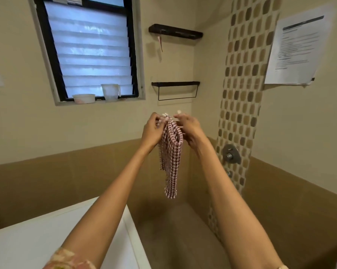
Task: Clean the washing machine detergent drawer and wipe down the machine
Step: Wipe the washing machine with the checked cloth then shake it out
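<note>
A red-and-white checked cloth (171, 162) hangs down in front of the corner of the room, held up at arm's length. My left hand (152, 131) grips its top edge from the left and my right hand (189, 129) grips it from the right, the two hands close together. The cloth drapes in a long folded strip below them. The white top of the washing machine (28, 241) fills the lower left, under my left forearm. The detergent drawer is not in view.
A louvred window (90, 49) sits at upper left, with a white bowl (83, 98) and a plastic measuring jug (110, 92) on its sill. Two dark wall shelves (175, 32) hang above the cloth. A chrome tap fitting (230, 153) and a printed notice (297, 51) are on the right wall.
</note>
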